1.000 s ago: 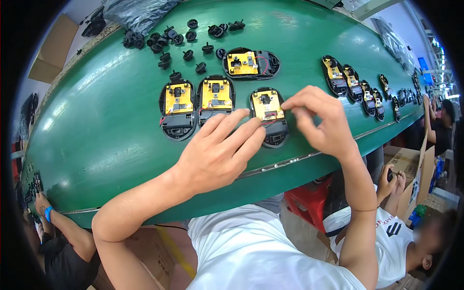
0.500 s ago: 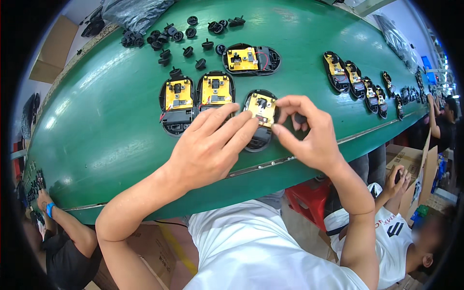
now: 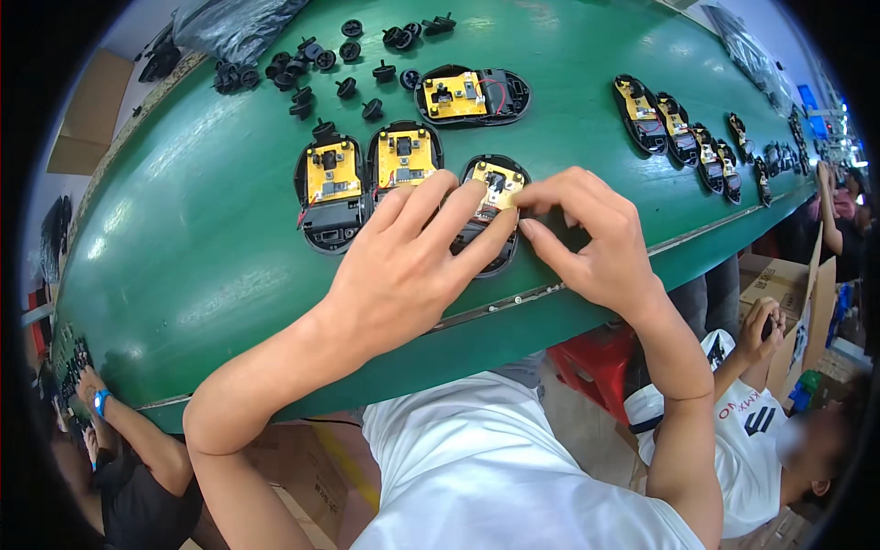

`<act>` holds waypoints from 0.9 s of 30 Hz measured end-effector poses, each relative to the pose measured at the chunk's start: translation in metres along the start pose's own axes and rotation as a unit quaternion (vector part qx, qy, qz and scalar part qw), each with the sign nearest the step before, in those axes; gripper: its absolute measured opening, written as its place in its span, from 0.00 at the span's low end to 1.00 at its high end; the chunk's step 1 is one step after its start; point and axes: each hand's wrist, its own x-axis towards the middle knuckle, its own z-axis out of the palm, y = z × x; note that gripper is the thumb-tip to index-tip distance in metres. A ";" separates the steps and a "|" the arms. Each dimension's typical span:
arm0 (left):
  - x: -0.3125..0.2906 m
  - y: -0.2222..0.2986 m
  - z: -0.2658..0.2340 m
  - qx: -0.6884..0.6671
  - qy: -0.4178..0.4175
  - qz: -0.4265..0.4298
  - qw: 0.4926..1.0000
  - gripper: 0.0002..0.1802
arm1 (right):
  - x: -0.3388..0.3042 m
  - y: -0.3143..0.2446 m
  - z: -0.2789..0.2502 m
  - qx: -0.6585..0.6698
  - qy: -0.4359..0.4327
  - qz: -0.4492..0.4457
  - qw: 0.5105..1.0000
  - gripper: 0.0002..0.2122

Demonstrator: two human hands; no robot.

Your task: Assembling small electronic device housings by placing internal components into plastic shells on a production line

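My left hand (image 3: 394, 270) lies stretched over an open computer mouse base (image 3: 481, 261), its spread fingertips on the yellow circuit board (image 3: 500, 181). At the board's right edge, the thumb and forefinger of my right hand (image 3: 596, 247) are bent together in a pinch; what is between them is too small to make out. The other right fingers curl under, so the palm is hidden. Just left of this base, two more mouse bases with yellow boards (image 3: 332, 174) (image 3: 403, 151) stand side by side, partly behind my left hand. A further mouse base (image 3: 472, 95) lies sideways beyond them.
Loose black scroll wheels (image 3: 346, 87) are scattered at the far left, near a plastic bag (image 3: 234, 32). Several mouse bases (image 3: 642, 115) line the green table (image 3: 202, 257) to the right. Co-workers sit at left and right; a red stool (image 3: 596, 376) stands below the table edge.
My left fingers have slid slightly right across the board. My right fingers have drawn in closer; the dark round piece seen inside that hand earlier is no longer visible. The view has shifted slightly.
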 end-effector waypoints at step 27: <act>-0.002 0.007 -0.005 -0.051 -0.016 -0.030 0.998 0.28 | -0.001 0.009 -0.022 0.262 0.027 0.202 0.943 0.14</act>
